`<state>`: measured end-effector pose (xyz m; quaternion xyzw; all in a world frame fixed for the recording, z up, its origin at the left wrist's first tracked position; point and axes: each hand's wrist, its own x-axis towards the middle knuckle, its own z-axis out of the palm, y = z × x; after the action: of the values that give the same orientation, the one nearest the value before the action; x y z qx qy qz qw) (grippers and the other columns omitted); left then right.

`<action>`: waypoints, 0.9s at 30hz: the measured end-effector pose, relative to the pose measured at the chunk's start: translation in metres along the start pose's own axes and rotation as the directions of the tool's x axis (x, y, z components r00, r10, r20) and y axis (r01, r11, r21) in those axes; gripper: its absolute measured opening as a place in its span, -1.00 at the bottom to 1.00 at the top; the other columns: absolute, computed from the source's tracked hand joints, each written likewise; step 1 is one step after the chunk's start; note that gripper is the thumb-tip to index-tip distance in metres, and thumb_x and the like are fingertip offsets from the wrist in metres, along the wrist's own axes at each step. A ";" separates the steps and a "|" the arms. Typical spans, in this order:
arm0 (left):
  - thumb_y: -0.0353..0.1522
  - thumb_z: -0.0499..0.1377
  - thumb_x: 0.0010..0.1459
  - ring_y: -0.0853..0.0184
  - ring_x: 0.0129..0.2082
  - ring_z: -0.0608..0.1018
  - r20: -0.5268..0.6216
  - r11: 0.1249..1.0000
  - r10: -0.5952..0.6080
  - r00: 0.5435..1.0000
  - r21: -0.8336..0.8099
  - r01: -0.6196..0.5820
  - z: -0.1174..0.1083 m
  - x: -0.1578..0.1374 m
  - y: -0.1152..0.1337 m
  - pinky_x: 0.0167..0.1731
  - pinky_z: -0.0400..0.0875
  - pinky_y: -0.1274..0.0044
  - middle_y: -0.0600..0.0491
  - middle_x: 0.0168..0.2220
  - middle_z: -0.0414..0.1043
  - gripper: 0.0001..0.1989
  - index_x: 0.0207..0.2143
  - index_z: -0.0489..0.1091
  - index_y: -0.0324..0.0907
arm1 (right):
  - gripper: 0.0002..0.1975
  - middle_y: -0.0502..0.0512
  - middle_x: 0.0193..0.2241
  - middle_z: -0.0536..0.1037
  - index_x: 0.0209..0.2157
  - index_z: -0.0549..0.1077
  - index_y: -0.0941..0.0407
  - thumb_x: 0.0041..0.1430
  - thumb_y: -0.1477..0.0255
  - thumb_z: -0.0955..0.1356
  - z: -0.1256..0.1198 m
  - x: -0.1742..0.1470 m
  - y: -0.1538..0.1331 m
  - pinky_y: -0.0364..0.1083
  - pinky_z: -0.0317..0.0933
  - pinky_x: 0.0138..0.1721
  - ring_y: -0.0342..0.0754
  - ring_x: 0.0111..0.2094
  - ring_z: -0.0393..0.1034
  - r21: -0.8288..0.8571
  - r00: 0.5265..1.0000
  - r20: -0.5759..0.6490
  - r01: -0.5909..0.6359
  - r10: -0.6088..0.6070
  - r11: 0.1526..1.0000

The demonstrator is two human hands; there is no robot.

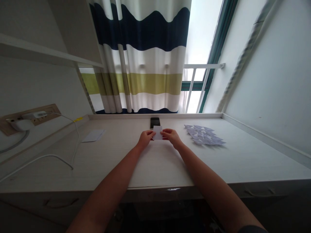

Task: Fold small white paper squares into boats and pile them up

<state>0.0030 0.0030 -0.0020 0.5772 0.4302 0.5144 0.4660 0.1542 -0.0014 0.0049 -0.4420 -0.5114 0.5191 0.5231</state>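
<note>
A small white piece of paper [157, 133] is held up between my two hands, just above the desk. My left hand [146, 137] pinches its left edge between thumb and fingers. On the opposite edge, my right hand [171, 136] grips it the same way. Right behind the paper lies a dark smartphone [155, 122], its lower part partly covered. To the right of my right hand, several folded white paper pieces [204, 134] with pointed ends lie in overlapping rows. Flat white paper sheets [93, 136] rest on the desk at the left.
The pale desk [155, 165] has a raised rim along the back. A white cable [78, 139] runs from a wall socket strip [31, 118] onto the desk's left side. Behind the desk hang a striped curtain [145, 61] and a white window rail [201, 66].
</note>
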 end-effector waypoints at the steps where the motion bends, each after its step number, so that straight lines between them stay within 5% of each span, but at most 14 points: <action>1: -0.31 0.19 -0.16 0.41 -0.52 0.41 -0.007 1.000 0.001 1.000 -0.004 -0.001 0.000 0.000 0.000 -0.52 0.33 0.59 0.05 -0.54 0.40 -0.82 -0.53 0.43 -0.28 | -0.86 0.04 -0.56 0.48 -0.51 0.42 0.20 -0.20 0.48 0.42 0.000 0.000 0.000 -0.16 0.31 -0.47 -0.17 -0.53 0.37 -0.007 1.000 -0.008 0.001 -0.001 1.000; 15: -0.31 0.21 -0.19 0.42 -0.55 0.40 -0.022 1.000 -0.009 1.000 -0.030 0.008 -0.002 0.004 -0.005 -0.50 0.33 0.56 0.06 -0.58 0.37 -0.82 -0.56 0.42 -0.27 | -0.88 0.02 -0.63 0.46 -0.56 0.42 0.20 -0.19 0.46 0.42 0.000 0.001 0.000 -0.15 0.31 -0.46 -0.17 -0.57 0.36 0.049 0.999 -0.028 -0.016 0.017 0.999; 27: -0.30 0.19 -0.18 0.43 -0.58 0.39 -0.064 1.000 0.015 0.998 -0.007 -0.016 -0.003 0.003 -0.002 -0.53 0.32 0.57 0.08 -0.61 0.34 -0.82 -0.59 0.40 -0.27 | -0.91 -0.02 -0.69 0.42 -0.58 0.41 0.20 -0.14 0.47 0.39 0.000 -0.001 -0.001 -0.17 0.26 -0.49 -0.21 -0.62 0.31 -0.062 1.000 -0.026 0.005 -0.007 0.998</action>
<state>0.0004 0.0068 -0.0035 0.5620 0.4386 0.5378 0.4501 0.1546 -0.0029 0.0056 -0.4633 -0.5215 0.4956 0.5175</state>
